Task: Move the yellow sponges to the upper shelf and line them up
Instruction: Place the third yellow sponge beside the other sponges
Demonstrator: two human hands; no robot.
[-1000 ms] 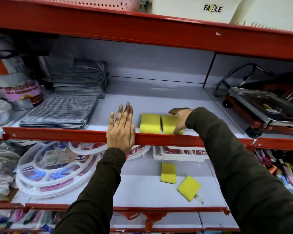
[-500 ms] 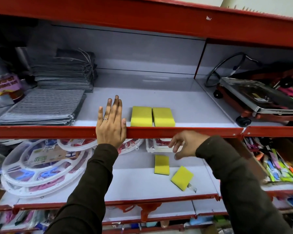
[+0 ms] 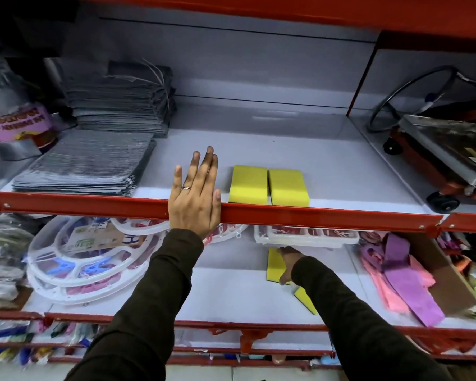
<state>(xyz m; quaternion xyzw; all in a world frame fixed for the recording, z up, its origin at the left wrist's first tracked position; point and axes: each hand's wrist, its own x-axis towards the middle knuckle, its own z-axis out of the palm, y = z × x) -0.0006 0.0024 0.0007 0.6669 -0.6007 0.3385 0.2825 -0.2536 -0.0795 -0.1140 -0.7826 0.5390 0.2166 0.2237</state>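
Observation:
Two yellow sponges [image 3: 248, 185] [image 3: 288, 187] lie side by side, touching, at the front of the upper shelf [image 3: 327, 166]. My left hand [image 3: 195, 193] lies flat over the shelf's red front rail just left of them, holding nothing. On the lower shelf [image 3: 231, 292], my right hand [image 3: 287, 264] covers the right side of a third yellow sponge [image 3: 273, 264], with fingers at its far edge and thumb at its near edge. A fourth yellow sponge [image 3: 304, 299] lies nearer the front, mostly hidden under my right sleeve.
Stacks of grey striped cloths [image 3: 88, 163] fill the upper shelf's left side. A wheeled metal trolley [image 3: 445, 160] sits beyond the divider on the right. Round white peg hangers [image 3: 74, 259], a white tray [image 3: 305, 237] and pink and purple cloths [image 3: 401, 276] occupy the lower shelf.
My right hand left the upper shelf, dropped to the lower shelf and closed over a sponge there. My left hand stayed on the rail. The view tilted downward.

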